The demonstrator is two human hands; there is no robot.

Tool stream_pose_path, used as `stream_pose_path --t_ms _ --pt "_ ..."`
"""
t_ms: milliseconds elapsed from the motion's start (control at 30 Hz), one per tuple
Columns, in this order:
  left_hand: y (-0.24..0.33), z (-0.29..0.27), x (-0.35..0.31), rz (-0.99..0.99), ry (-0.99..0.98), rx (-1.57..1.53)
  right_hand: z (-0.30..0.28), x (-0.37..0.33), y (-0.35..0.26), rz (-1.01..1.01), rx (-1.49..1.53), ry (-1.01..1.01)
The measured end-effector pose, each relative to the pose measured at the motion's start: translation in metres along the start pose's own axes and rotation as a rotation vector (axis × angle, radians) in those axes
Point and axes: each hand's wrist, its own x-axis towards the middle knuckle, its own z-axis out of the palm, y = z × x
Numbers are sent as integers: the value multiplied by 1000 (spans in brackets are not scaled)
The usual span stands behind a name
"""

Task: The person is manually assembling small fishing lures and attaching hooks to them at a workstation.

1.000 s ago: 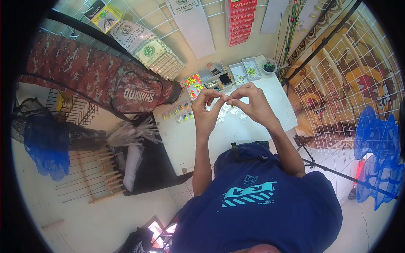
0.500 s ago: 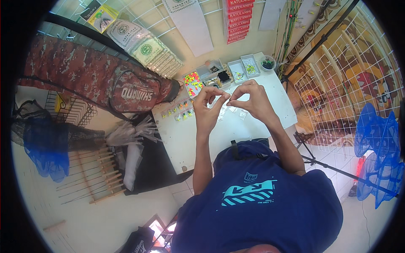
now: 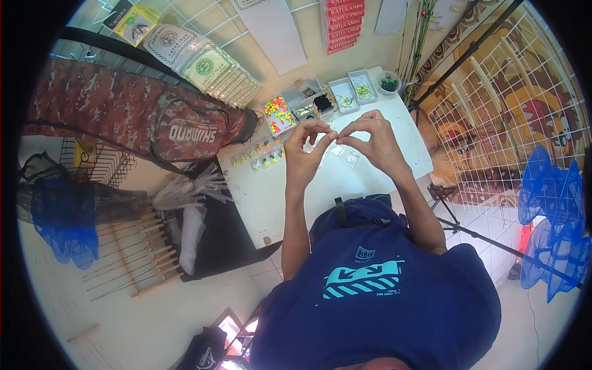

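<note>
Above the white table [image 3: 271, 203], my left hand [image 3: 303, 154] and my right hand [image 3: 375, 140] are raised with their fingertips almost meeting. Each pinches thumb against forefinger. Whatever lies between the fingertips is too small to make out. Behind my left hand, several small clear packets with colourful pieces [image 3: 265, 153] lie in rows on the table. Other small clear packets [image 3: 350, 159] rest below my right hand.
Along the table's back stand a tray of red and yellow beads [image 3: 279, 115], grey trays [image 3: 343, 97] with small green-yellow pieces, and a round tub [image 3: 388, 82]. A camouflage rod bag [image 3: 185, 126] hangs at left; a white wire grid [image 3: 475, 129] and blue nets [image 3: 549, 209] at right.
The view has shifted slightly, so the table and trays sit a little differently in it. Both hands keep their pinch, with the fingertips still close together and only small finger movements.
</note>
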Motion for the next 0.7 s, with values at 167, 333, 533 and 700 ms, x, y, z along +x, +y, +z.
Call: stream_pose_path --t_ms 167,333,533,700 --pt "-44 10 1 8 39 40 -6 -10 29 103 -40 55" --pt "-130 35 -21 -173 66 307 -8 -31 68 252 6 136" --pt "-195 73 -50 -107 -215 790 -7 -51 94 394 161 296" --pt "-214 95 -63 -79 -287 939 -13 -56 99 429 236 361"
